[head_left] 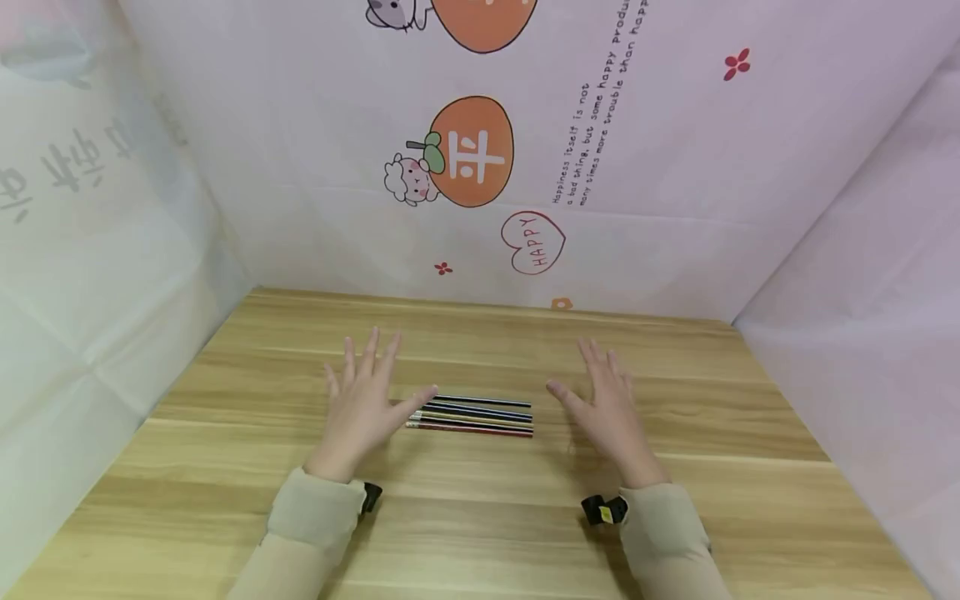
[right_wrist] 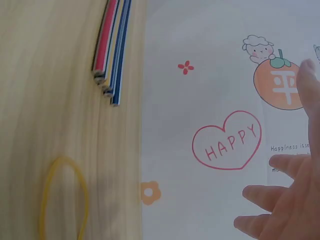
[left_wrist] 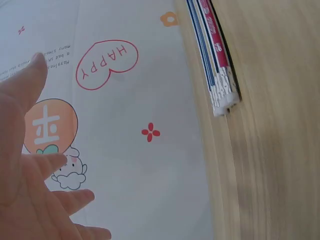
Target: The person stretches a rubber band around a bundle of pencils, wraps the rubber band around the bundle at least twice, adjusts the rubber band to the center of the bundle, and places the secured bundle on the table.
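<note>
Several pencils point(head_left: 474, 429) lie side by side on the wooden table, with red, blue, black and yellowish barrels. In the left wrist view, these pencils point(left_wrist: 214, 35) show white eraser ends; the right wrist view shows the pencils' point(right_wrist: 106, 40) other ends. My left hand point(head_left: 358, 414) hovers by the eraser ends, fingers spread, its thumb overlapping them in the head view. Whether it touches them I cannot tell. To the right, apart from the pencils, my right hand point(head_left: 611, 414) is spread too and holds nothing. A yellow rubber band point(right_wrist: 62, 159) lies on the table near it.
The wooden table point(head_left: 465, 533) runs back to a white printed cloth point(head_left: 660, 258) hanging behind it. More white cloth stands at the left side point(head_left: 97, 292) and the right side point(head_left: 862, 333). A small dark camera point(head_left: 602, 510) sits at the right wrist.
</note>
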Demonstrator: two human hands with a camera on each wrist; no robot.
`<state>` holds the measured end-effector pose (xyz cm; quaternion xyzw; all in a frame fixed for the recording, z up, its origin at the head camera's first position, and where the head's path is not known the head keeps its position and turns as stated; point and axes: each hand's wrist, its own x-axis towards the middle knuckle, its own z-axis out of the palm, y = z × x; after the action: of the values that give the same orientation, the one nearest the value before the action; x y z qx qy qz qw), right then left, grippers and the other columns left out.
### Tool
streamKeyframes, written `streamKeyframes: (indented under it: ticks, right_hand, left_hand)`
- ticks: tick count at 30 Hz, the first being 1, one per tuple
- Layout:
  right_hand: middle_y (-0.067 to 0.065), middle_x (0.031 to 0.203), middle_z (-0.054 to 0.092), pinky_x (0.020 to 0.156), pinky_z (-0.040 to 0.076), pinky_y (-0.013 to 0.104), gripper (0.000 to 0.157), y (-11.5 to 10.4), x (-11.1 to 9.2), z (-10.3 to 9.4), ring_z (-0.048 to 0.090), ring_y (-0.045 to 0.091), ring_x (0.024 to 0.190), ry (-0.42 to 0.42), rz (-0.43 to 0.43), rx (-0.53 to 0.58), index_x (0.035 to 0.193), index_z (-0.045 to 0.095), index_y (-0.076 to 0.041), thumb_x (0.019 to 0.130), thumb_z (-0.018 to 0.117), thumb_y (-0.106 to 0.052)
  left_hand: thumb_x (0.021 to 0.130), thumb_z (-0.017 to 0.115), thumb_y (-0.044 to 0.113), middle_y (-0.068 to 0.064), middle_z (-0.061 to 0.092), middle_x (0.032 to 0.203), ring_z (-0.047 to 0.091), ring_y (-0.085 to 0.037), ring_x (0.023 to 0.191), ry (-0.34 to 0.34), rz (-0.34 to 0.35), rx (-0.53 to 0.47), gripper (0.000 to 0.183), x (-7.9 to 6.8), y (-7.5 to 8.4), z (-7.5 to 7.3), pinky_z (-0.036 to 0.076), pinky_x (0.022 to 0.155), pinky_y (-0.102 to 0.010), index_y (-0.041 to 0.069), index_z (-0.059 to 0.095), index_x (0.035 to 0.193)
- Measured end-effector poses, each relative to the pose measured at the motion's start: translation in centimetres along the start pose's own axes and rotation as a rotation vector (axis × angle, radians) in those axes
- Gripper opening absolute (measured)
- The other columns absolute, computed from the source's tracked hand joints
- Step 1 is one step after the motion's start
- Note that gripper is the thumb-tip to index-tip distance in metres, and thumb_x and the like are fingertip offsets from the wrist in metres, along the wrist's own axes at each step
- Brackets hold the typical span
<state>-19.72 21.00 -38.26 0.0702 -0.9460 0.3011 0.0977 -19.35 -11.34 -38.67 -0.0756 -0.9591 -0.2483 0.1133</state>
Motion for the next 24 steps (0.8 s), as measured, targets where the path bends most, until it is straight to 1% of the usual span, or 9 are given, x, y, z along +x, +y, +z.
streamKeyframes:
  ticks: [2,5,8,11,14,15,19,21,24]
  right_hand:
    - [0.003,0.155,0.008,0.106,0.001,0.065,0.081,-0.2,0.1,-0.1,-0.003,0.033,0.141,-0.002,0.019,0.063,0.149,0.010,-0.027,0.087,0.049,-0.061]
    - [0.003,0.155,0.006,0.101,0.008,0.070,0.078,-0.6,0.2,-0.3,-0.002,0.033,0.141,-0.007,0.061,0.156,0.148,0.010,-0.032,0.087,0.048,-0.060]
    - [0.004,0.155,0.005,0.100,0.011,0.071,0.073,-1.0,0.3,-0.5,0.003,0.035,0.141,-0.015,0.102,0.249,0.147,0.010,-0.038,0.087,0.046,-0.062]
    - [0.001,0.155,0.008,0.101,0.014,0.070,0.067,-1.4,0.5,-0.6,0.009,0.035,0.141,-0.002,0.135,0.334,0.145,0.012,-0.043,0.088,0.043,-0.063]
    - [-0.004,0.154,0.015,0.105,0.015,0.064,0.065,-1.7,0.8,-0.4,0.011,0.030,0.141,0.020,0.145,0.445,0.146,0.016,-0.039,0.090,0.042,-0.059]
    - [-0.003,0.153,0.018,0.107,0.015,0.060,0.064,-1.8,0.9,-0.3,0.013,0.029,0.141,0.033,0.143,0.494,0.147,0.018,-0.035,0.091,0.042,-0.057]
    - [0.003,0.149,0.030,0.111,0.022,0.045,0.062,-2.4,1.4,0.2,0.025,0.024,0.138,0.098,0.146,0.674,0.145,0.029,-0.019,0.094,0.043,-0.051]
    - [0.007,0.146,0.036,0.110,0.026,0.039,0.061,-2.6,1.6,0.5,0.033,0.022,0.134,0.137,0.163,0.763,0.142,0.034,-0.013,0.095,0.043,-0.050]
    - [0.009,0.143,0.041,0.109,0.029,0.034,0.063,-2.7,2.0,1.4,0.039,0.020,0.131,0.172,0.206,0.921,0.140,0.036,-0.008,0.094,0.042,-0.051]
  left_hand:
    - [0.080,0.048,0.071,-0.004,-0.002,0.156,-0.015,-0.034,0.139,-0.010,-0.008,-0.081,0.090,0.2,0.1,-0.3,-0.009,0.103,-0.066,0.032,0.005,0.149]
    - [0.082,0.049,0.067,-0.004,0.001,0.156,-0.009,-0.035,0.140,-0.015,-0.023,-0.203,0.088,0.6,0.2,-0.6,-0.002,0.104,-0.067,0.029,0.007,0.149]
    - [0.085,0.047,0.065,-0.003,0.005,0.155,-0.003,-0.035,0.141,-0.014,-0.045,-0.328,0.084,0.9,0.2,-0.9,0.004,0.104,-0.067,0.026,0.010,0.149]
    - [0.086,0.046,0.064,-0.001,0.008,0.155,0.004,-0.033,0.141,-0.013,-0.075,-0.466,0.081,1.1,0.3,-0.9,0.011,0.104,-0.066,0.028,0.011,0.149]
    - [0.086,0.045,0.064,0.000,0.010,0.155,0.010,-0.032,0.141,-0.011,-0.117,-0.575,0.077,1.2,0.3,-0.7,0.015,0.104,-0.066,0.032,0.012,0.148]
    - [0.086,0.045,0.064,0.001,0.010,0.155,0.012,-0.031,0.141,-0.010,-0.128,-0.603,0.076,1.2,0.3,-0.6,0.015,0.104,-0.065,0.033,0.013,0.148]
    - [0.088,0.046,0.061,0.000,0.017,0.154,0.015,-0.029,0.140,0.013,-0.164,-0.703,0.073,1.6,0.4,-0.1,0.016,0.107,-0.060,0.027,0.019,0.148]
    - [0.089,0.045,0.059,-0.002,0.024,0.152,0.020,-0.027,0.139,0.024,-0.209,-0.812,0.071,1.8,0.5,0.1,0.018,0.109,-0.054,0.023,0.024,0.147]
    - [0.089,0.044,0.060,-0.003,0.033,0.148,0.028,-0.024,0.136,0.051,-0.315,-1.000,0.070,2.3,0.4,0.5,0.022,0.111,-0.045,0.017,0.031,0.144]
